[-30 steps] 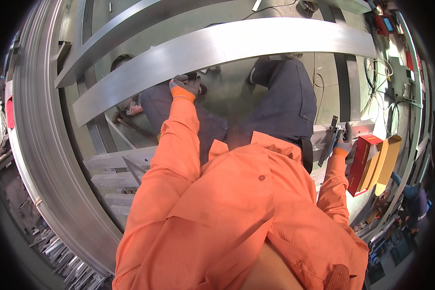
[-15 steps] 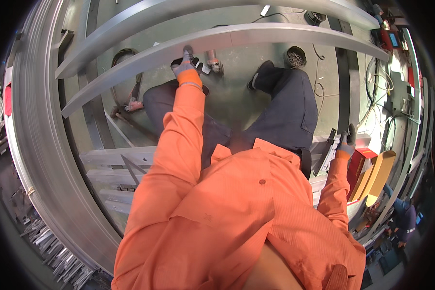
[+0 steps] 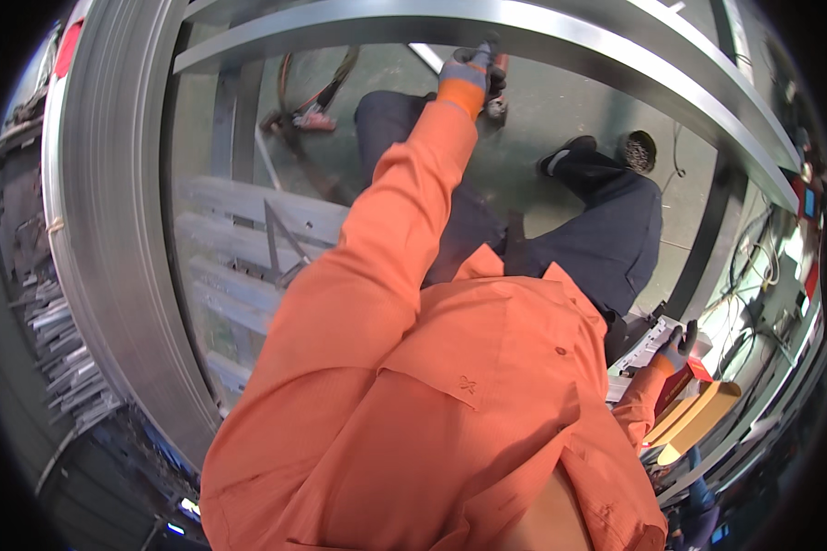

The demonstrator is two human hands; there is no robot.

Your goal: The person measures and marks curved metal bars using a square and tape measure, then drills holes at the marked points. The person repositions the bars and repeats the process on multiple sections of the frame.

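My left hand point(image 3: 469, 75), in a grey and orange glove, is at the lower edge of the nearer long silver metal bar point(image 3: 358, 20). Its thumb lies against the bar and its darker fingers curl below, closed on that edge. Just beyond the fingers, a red power tool point(image 3: 497, 108) rests on the floor, partly hidden. Off to my right side, my right hand point(image 3: 678, 347), gloved too, has thumb and finger apart with nothing visible between them. It is beside a pale perforated metal piece point(image 3: 641, 347) and a red box with an open yellow flap point(image 3: 712, 413).
Stacked long metal profiles point(image 3: 110, 211) run along the left. Pale slats point(image 3: 248, 202) lie beside my left arm. A hammer-like tool point(image 3: 280, 124) and pink-red tool point(image 3: 314, 119) lie on the floor. A dark pot of small parts point(image 3: 638, 151) stands near my foot. Cables point(image 3: 753, 257) tangle at right.
The view has shifted, so bars sit higher and floor items farther right. My left hand has moved right along the bar, closer to the red power tool. My right hand stays beside the box.
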